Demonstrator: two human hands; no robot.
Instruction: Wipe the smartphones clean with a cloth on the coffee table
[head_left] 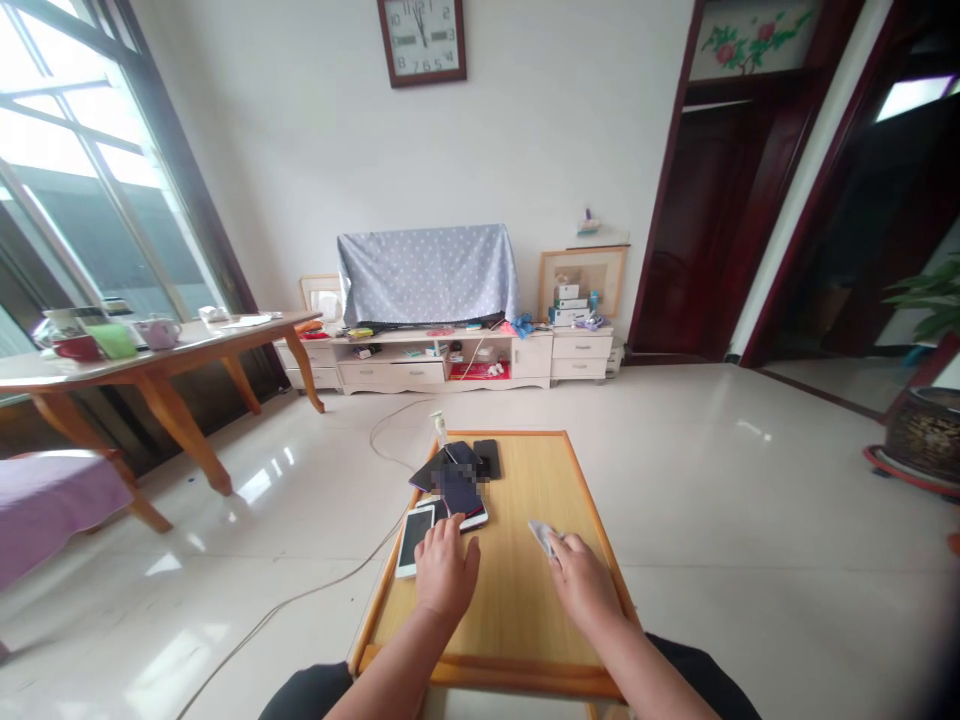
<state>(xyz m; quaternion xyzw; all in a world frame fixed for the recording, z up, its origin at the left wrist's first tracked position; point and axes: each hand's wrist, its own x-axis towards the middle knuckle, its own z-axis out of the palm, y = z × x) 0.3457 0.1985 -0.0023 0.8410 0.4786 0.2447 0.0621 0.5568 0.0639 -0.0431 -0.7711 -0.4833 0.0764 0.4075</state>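
Observation:
A low wooden table [517, 470] stands in front of me. My left hand [448, 570] hovers over or rests at the right edge of a white smartphone [415, 545], fingers stretched and thumb apart; contact is hard to tell. Just beyond it lies a pile of several phones, with a dark phone [463, 500] on top, partly blurred. A black phone [489, 458] lies at the pile's far right. On the table's right side my right hand [585, 582] is closed on a crumpled light grey cloth [543, 538], whose end sticks out past the fingers.
A clear pump bottle [440, 432] stands at the table's far left corner. A cable [300, 598] runs across the floor at left. Further off are a dining table [187, 350] with cups, a low TV cabinet [390, 374] and a potted plant [926, 440].

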